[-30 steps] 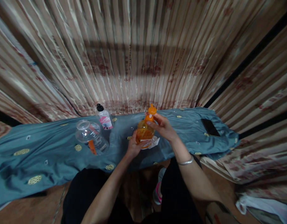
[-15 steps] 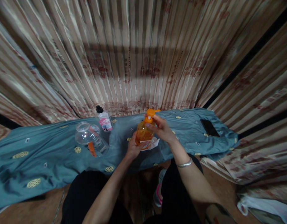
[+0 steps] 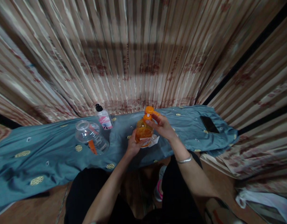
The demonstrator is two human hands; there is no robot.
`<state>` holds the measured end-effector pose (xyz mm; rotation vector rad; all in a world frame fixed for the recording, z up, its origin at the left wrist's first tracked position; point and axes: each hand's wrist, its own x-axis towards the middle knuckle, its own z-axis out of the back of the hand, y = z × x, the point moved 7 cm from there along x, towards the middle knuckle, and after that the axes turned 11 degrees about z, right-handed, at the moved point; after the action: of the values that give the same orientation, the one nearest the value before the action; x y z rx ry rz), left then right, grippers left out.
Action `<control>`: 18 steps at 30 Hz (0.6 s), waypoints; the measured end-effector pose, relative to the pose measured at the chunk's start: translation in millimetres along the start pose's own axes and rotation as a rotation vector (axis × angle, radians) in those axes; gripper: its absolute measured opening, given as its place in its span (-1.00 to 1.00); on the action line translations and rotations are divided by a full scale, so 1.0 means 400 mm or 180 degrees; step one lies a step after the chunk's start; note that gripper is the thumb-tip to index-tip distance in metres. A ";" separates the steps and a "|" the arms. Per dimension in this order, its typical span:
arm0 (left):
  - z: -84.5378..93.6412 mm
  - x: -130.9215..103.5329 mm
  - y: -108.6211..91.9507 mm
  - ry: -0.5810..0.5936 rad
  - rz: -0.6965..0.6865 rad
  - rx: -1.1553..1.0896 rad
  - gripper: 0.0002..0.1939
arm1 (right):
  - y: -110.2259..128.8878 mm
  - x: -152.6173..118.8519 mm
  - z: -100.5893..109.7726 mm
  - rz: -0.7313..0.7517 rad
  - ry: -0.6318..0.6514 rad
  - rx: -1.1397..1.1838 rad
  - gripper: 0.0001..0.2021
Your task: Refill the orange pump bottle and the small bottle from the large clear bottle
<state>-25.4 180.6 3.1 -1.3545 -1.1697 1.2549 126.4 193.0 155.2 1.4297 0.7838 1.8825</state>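
A pump bottle (image 3: 143, 130) of clear amber plastic with orange liquid stands upright in front of me. Its orange pump head (image 3: 149, 110) has the spout pointing right. My left hand (image 3: 134, 145) is wrapped round the lower left side of the bottle. At the collar under the pump head, my right hand (image 3: 162, 126) closes its thumb and fingers on the pump. A crumpled white tissue or label (image 3: 154, 140) shows at the bottle's lower right; I cannot tell whether it is attached.
A clear bottle (image 3: 104, 119) with a pink label and black cap stands at the back left. Nearer lies a clear plastic container (image 3: 84, 133) with an orange strip. A black phone (image 3: 209, 124) rests on the patterned blue-green cloth (image 3: 187, 124) at right. Striped curtains (image 3: 134, 62) hang behind.
The pump head has turned, its spout swinging toward me and down to the right. My right fingers have shifted with it, while my left hand keeps its hold low on the bottle.
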 end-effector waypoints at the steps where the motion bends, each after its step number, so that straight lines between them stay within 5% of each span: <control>1: 0.000 0.000 0.000 -0.0005 0.0001 0.0005 -0.14 | 0.002 -0.001 0.007 -0.0020 -0.0148 -0.0198 -0.51; 5: 0.000 0.001 -0.001 -0.0011 -0.0017 -0.0007 -0.14 | 0.012 -0.003 0.016 -0.0019 -0.0392 -0.0549 -0.45; 12: -0.003 0.001 -0.004 0.0016 -0.0093 -0.0035 -0.19 | 0.014 -0.003 0.002 0.0086 0.0184 -0.0099 -0.51; 18: -0.008 -0.002 -0.005 0.0071 -0.0119 -0.0070 -0.18 | 0.017 -0.010 0.018 -0.0066 -0.0373 -0.0777 -0.54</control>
<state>-22.2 179.9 5.3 -1.3536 -1.1913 1.2008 133.3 186.3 159.7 1.3579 0.4922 1.7917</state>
